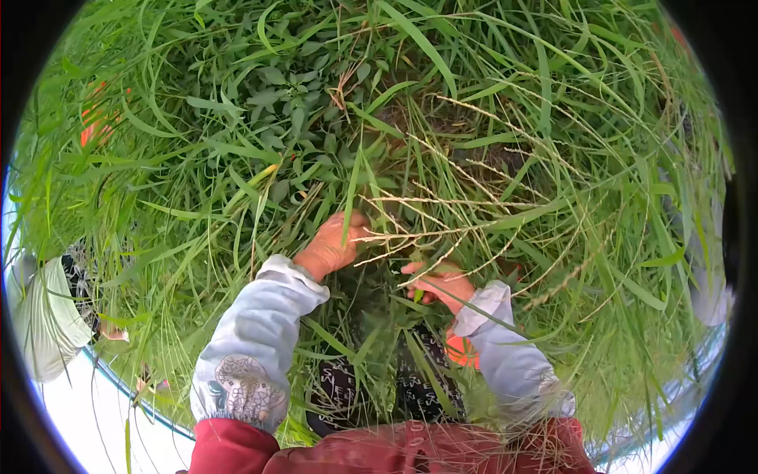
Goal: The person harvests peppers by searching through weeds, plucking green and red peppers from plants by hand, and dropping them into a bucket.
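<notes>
My left hand (pixel 335 243) reaches into the greenery in front of my knees, its fingers curled in among leaves. Grass blades and a branching pale seed head (pixel 426 235) cross over its fingertips, so what they grip is hidden. Just to the right, my right hand (pixel 440 284) is closed with thumb and fingers drawn together. A small bright green piece (pixel 418 295) shows by its fingertips, too small to name for sure. Beyond my left hand grows a broad-leaved plant (pixel 294 99), with a tiny red spot near its lower leaves.
Tall grass (pixel 181 174) surrounds me on all sides. Something orange (pixel 462 349) lies under my right forearm, and another orange patch (pixel 96 118) shows at upper left. A person in a pale green garment (pixel 49 320) is at the left edge.
</notes>
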A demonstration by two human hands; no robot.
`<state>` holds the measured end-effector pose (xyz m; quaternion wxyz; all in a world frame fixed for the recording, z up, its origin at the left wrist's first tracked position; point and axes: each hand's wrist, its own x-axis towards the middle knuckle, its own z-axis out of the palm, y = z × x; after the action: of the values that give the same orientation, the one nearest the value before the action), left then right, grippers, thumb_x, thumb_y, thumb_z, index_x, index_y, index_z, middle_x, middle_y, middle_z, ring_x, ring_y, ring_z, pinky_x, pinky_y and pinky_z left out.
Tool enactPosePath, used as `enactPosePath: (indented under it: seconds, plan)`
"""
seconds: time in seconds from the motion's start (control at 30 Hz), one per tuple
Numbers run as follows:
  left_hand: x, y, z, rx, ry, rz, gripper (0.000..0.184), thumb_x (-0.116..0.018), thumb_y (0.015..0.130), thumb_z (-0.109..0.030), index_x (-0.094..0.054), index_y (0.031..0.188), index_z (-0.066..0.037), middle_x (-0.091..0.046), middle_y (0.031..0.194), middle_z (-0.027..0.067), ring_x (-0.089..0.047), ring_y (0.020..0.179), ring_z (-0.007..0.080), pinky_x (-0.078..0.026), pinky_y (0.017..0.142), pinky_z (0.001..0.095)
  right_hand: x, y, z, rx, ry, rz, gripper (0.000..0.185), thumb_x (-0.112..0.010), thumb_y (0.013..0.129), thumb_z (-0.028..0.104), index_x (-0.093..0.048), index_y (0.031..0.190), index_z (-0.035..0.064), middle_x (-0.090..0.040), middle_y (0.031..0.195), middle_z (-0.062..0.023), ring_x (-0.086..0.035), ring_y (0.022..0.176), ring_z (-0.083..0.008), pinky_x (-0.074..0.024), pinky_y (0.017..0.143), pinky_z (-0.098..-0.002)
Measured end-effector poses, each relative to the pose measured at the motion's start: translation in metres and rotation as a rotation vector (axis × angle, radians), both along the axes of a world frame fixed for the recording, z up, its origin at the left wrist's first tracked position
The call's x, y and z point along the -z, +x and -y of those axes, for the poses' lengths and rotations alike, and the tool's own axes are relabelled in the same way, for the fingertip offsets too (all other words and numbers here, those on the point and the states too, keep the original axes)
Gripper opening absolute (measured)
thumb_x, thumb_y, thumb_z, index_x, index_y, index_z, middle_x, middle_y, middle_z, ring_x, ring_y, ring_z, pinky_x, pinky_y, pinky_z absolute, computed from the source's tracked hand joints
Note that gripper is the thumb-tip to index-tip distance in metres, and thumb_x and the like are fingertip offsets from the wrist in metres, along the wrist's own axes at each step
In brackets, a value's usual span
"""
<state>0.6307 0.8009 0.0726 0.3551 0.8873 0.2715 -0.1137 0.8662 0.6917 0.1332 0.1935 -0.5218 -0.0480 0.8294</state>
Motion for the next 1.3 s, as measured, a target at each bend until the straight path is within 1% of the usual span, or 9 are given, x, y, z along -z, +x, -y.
enactPosePath:
  seconds: [0.13,0.27,0.37,0.4,0.6,0.87,1.0,1.07,1.3]
  plan:
    - [-0.017,0.029,0.019,0.045,0.323,-0.160,0.037,-0.047,0.077,-0.013,-0.054,0.112,-0.003,-0.048,0.120,0.0142,-0.040,0.118,0.0300,-0.031,0.101,0.0414,0.005,0.006,-0.030,0.446,-0.030,0.029,0.033,-0.064,0.080,0.009,-0.056,0.112,0.0056,-0.063,0.087,-0.0077,-0.064,0.076,-0.0172,-0.0533,0.055,-0.0277]
    - [-0.064,0.042,0.015,-0.119,0.269,-0.009,0.044,-0.050,0.077,-0.014,-0.048,0.118,-0.001,-0.045,0.122,0.0162,-0.042,0.116,0.0310,-0.034,0.099,0.0426,0.023,-0.002,-0.041,0.320,0.022,0.063,0.036,-0.063,0.078,0.001,-0.056,0.112,0.0052,-0.063,0.092,-0.0089,-0.063,0.076,-0.0174,-0.0545,0.061,-0.0286]
    - [-0.087,0.054,0.005,-0.387,-0.075,0.288,0.057,-0.060,0.078,-0.027,-0.038,0.126,-0.006,-0.044,0.121,0.0166,-0.055,0.098,0.0343,-0.048,0.081,0.0392,0.050,-0.029,-0.025,0.190,0.588,0.274,0.045,-0.059,0.075,-0.001,-0.050,0.119,0.0074,-0.061,0.101,-0.0079,-0.061,0.084,-0.0168,-0.0518,0.067,-0.0260]
    - [-0.089,0.059,0.000,-0.383,-0.084,0.297,0.057,-0.060,0.078,-0.027,-0.038,0.126,-0.006,-0.044,0.121,0.0166,-0.055,0.098,0.0343,-0.048,0.081,0.0392,0.038,-0.029,-0.027,0.178,0.337,0.176,0.055,-0.062,0.074,0.002,-0.043,0.125,0.0078,-0.059,0.104,-0.0073,-0.059,0.093,-0.0181,-0.0500,0.074,-0.0291]
    - [-0.066,0.048,-0.006,-0.281,-0.149,-0.044,0.054,-0.053,0.083,-0.041,-0.041,0.122,-0.006,-0.050,0.113,0.0175,-0.061,0.078,0.0335,-0.051,0.064,0.0413,0.025,-0.064,-0.018,0.169,0.525,0.223,0.071,-0.066,0.073,0.005,-0.030,0.133,0.0068,-0.053,0.114,-0.0098,-0.054,0.102,-0.0212,-0.0414,0.091,-0.0348]
    - [-0.069,0.024,-0.007,-0.271,-0.040,0.004,0.024,-0.054,0.080,-0.023,-0.058,0.064,-0.006,-0.059,0.057,0.0095,-0.060,0.058,0.0300,-0.048,0.058,0.0403,-0.014,-0.068,-0.035,-0.094,0.584,0.538,0.066,-0.062,0.074,0.007,-0.031,0.132,0.0041,-0.061,0.091,-0.0104,-0.059,0.089,-0.0197,-0.0443,0.081,-0.0292]
    - [-0.057,0.005,-0.014,-0.125,0.115,-0.064,0.017,-0.057,0.077,-0.022,-0.057,0.066,-0.009,-0.059,0.068,0.0070,-0.060,0.061,0.0267,-0.047,0.058,0.0381,-0.026,-0.043,-0.031,-0.212,0.635,0.424,0.060,-0.059,0.077,0.007,-0.035,0.132,0.0058,-0.059,0.086,-0.0061,-0.057,0.074,-0.0156,-0.0462,0.069,-0.0277]
    - [-0.057,-0.004,-0.026,-0.066,0.167,-0.085,0.021,-0.059,0.077,-0.022,-0.055,0.065,-0.006,-0.059,0.062,0.0070,-0.060,0.060,0.0307,-0.047,0.065,0.0433,-0.050,-0.031,-0.030,-0.001,0.228,0.011,0.060,-0.057,0.079,0.005,-0.035,0.135,0.0078,-0.057,0.092,-0.0049,-0.053,0.075,-0.0103,-0.0438,0.062,-0.0228]
    - [-0.082,0.031,-0.089,-0.444,0.044,0.118,0.033,-0.059,0.080,-0.025,-0.057,0.106,-0.005,-0.054,0.114,0.0143,-0.054,0.100,0.0331,-0.045,0.085,0.0403,-0.057,-0.039,-0.056,0.237,0.320,0.090,0.045,-0.053,0.083,0.003,-0.045,0.126,0.0122,-0.057,0.099,-0.0011,-0.052,0.073,-0.0069,-0.0376,0.056,-0.0179]
